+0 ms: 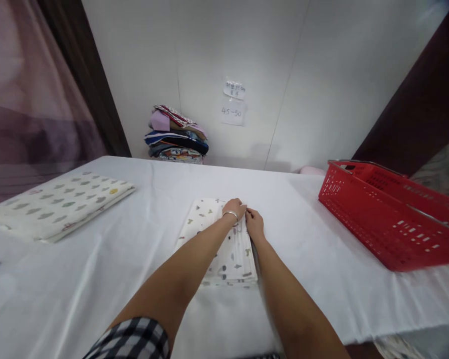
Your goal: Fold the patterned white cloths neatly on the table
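Folded printed cloth (224, 244) lies mid-desk (97, 279), both hands at its far edge: left hand (235, 208) curled over the corner, right hand (254, 224) with fingers together pinching the fold, likely squaring it flat. Red basket (389, 219) to the right looks empty inside; another folded cloth (60, 204) waits left.

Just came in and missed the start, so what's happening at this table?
A person is working on a folded printed cloth in the middle of a white-covered table. Both hands meet at its far right corner: the left hand, with a bracelet at the wrist, rests on top, and the right hand pinches the edge beside it. Another folded cloth lies to the left, a red basket sits to the right, and a stack of clothes stands by the wall.
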Demonstrator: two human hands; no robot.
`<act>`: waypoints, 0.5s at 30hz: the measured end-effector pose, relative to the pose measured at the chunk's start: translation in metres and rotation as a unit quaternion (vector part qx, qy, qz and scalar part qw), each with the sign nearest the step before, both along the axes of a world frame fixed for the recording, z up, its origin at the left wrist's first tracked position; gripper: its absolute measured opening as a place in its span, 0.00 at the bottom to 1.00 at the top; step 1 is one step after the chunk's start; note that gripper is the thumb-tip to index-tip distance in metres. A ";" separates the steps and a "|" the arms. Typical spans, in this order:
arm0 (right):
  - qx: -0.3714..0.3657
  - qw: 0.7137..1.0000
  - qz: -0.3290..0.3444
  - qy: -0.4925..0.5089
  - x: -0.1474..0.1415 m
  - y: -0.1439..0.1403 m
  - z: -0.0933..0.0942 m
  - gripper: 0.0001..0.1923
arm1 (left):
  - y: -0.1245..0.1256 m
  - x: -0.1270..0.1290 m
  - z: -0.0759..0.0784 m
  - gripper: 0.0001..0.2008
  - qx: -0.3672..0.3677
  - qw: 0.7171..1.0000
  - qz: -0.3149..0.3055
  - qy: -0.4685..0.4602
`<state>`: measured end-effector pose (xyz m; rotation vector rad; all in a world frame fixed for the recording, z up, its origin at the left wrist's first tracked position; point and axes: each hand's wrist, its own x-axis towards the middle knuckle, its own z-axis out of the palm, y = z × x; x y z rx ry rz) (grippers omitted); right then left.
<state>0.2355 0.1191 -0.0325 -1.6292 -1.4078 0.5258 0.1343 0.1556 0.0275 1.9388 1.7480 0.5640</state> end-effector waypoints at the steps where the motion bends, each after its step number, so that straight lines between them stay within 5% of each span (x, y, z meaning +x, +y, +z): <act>1: 0.006 1.000 0.008 -0.003 0.001 0.001 -0.002 0.19 | 0.004 0.003 -0.001 0.15 -0.004 1.000 0.005 0.001; 15: -0.033 0.989 0.094 0.109 0.013 0.019 -0.013 0.34 | 0.039 0.003 -0.016 0.14 -0.050 0.997 0.011 -0.051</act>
